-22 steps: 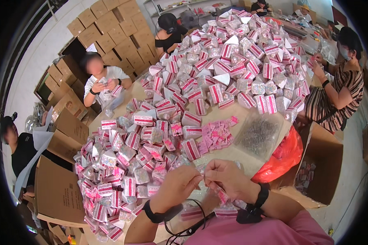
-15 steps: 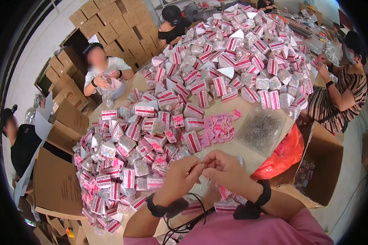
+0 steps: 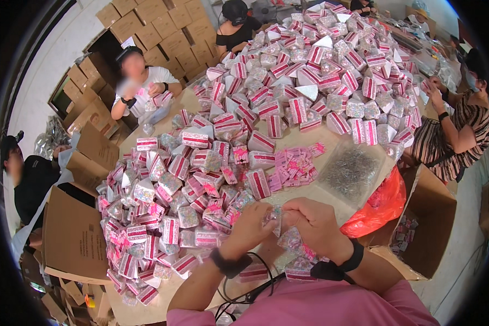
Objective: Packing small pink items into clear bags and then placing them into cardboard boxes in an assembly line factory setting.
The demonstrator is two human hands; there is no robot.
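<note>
In front of my body both hands meet, fingers closed. My left hand grips one side of a crinkled clear sparkly plastic packet, whose gathered top shows between the hands. My right hand pinches it from the other side, covering part of it. Below lies another wedge-shaped pack near my body. Pink printed tags lie in a spread just beyond my hands. To their right, a clear shallow tray holds many thin metal pins or clips, too small to tell.
A heap of white-and-pink wedge packs lies left of my hands; a larger heap rises at the far side. A red plastic bag and an open carton stand right. Another carton stands left. Several people work around the table.
The sparkly packet has come into view between my hands, which have shifted slightly and are a little further apart. The person at the far left side has raised both hands.
</note>
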